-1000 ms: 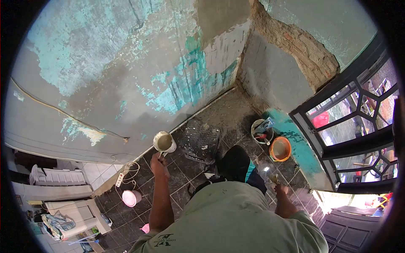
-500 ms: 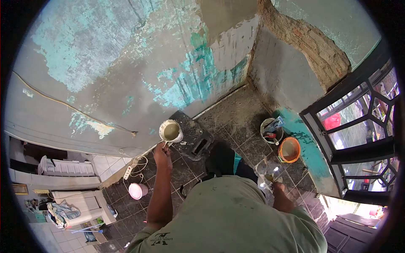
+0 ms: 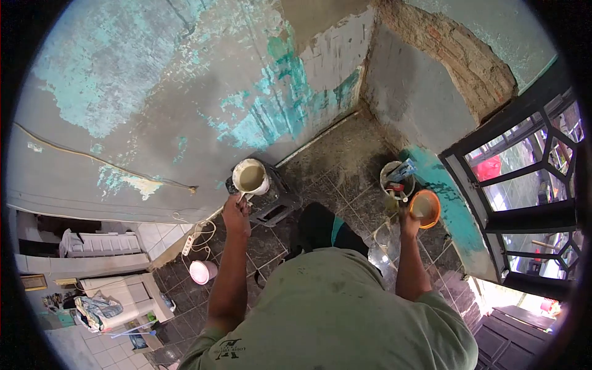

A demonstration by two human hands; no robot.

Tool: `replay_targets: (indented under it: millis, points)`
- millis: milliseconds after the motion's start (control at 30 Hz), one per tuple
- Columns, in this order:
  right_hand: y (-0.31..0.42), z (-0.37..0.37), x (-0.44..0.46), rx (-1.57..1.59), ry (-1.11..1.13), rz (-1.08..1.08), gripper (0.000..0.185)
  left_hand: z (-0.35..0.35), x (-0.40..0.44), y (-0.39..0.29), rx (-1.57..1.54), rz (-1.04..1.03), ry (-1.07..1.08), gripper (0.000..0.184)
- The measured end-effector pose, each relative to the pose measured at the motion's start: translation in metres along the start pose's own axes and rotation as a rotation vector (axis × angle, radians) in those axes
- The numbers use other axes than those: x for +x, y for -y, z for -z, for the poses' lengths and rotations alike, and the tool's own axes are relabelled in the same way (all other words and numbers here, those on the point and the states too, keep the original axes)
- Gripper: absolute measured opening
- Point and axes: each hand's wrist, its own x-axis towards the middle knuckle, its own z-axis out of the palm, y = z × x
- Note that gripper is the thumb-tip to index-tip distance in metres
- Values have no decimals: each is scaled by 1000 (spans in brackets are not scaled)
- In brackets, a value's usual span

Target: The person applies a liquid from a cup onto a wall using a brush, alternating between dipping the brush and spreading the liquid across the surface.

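My left hand [image 3: 236, 216] grips the handle of a white pot [image 3: 251, 177] that holds a grey-beige mix, out in front of me beside the wall. Beneath and behind the pot is a dark plastic stool [image 3: 277, 200]. My right hand [image 3: 408, 221] is stretched forward, closed on something small and yellowish that I cannot make out. Just right of that hand stands an orange bucket [image 3: 427, 208] with murky contents. Beyond it a pale bucket [image 3: 396, 179] holds blue, red and white items.
A peeling grey and turquoise wall [image 3: 246, 117] runs along the front left. Dark-framed windows [image 3: 524, 166] are at the right. On the tiled floor at left lie a power strip [image 3: 188, 244] with its cable and a pink-white basket [image 3: 202, 271].
My right hand has moved forward, up to the orange bucket. The stool beside the pot looks turned compared with earlier. My left hand still holds the pot.
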Motion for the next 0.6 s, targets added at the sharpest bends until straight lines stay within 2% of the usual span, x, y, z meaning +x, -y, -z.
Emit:
replay_targets:
  millis: [67,100,133,167,233,367,433,567,600]
  points:
    - [76,0,14,496,84,86,28,-13,2,5,11,3,35,18]
    - [126,3,15,634,83,57,28,-10,10,9,6,15,179,16]
    - [174,6,13,773,87,30,27,-12,17,22,179,-106,145,16]
    - [211,8,17,766,81,72,26,-18,23,37,350,-232,104,16]
    - [276,9,26,761,73,164,23,-44,22,30,56,67,145,17]
    - [395,5,6,433,230,570,28,-93,32,49,53,49,250,13]
    - [441,-6,-9,325,339,753,31,-124,31,53,123,17,254,20]
    - [490,-32,-1,-151,527,1117,35,-183,35,67,173,-33,276,26]
    - [494,-39,8,-168,549,1181,36,-197,39,69,193,-24,306,26]
